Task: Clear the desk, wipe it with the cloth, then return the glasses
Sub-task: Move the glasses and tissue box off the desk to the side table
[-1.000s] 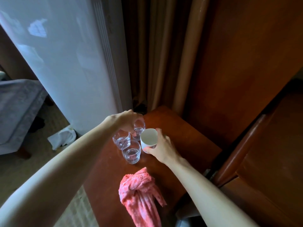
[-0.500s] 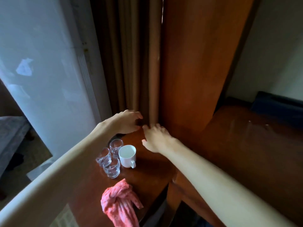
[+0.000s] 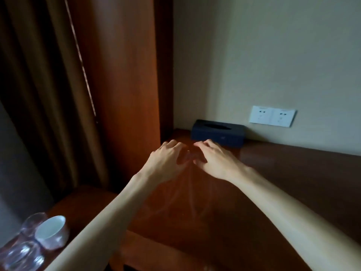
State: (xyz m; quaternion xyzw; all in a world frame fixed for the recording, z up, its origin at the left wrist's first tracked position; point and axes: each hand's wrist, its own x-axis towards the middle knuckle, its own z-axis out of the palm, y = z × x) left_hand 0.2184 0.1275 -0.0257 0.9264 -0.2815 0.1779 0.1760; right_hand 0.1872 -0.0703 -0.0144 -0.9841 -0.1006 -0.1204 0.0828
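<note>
Both hands held side by side over the dark reddish-brown wooden tabletop [image 3: 214, 208], at the centre of the frame.

The clear drinking glasses [image 3: 23, 253] stand grouped at the lower left corner of the frame on a lower brown side table [image 3: 82, 200], touching a white ceramic cup [image 3: 51, 233]; they are well apart from both hands and partly blurred. The left hand [image 3: 166, 159] and right hand [image 3: 214, 159] hang just above the tabletop, fingers loosely curled downward, fingertips near each other; neither grip holds anything. Beyond them, a dark blue rectangular tissue box [image 3: 217, 133] sits against the pale wall, with a white double wall socket [image 3: 272, 118] at its upper right. Brown curtains [image 3: 39, 90] fill the left of the frame.
</note>
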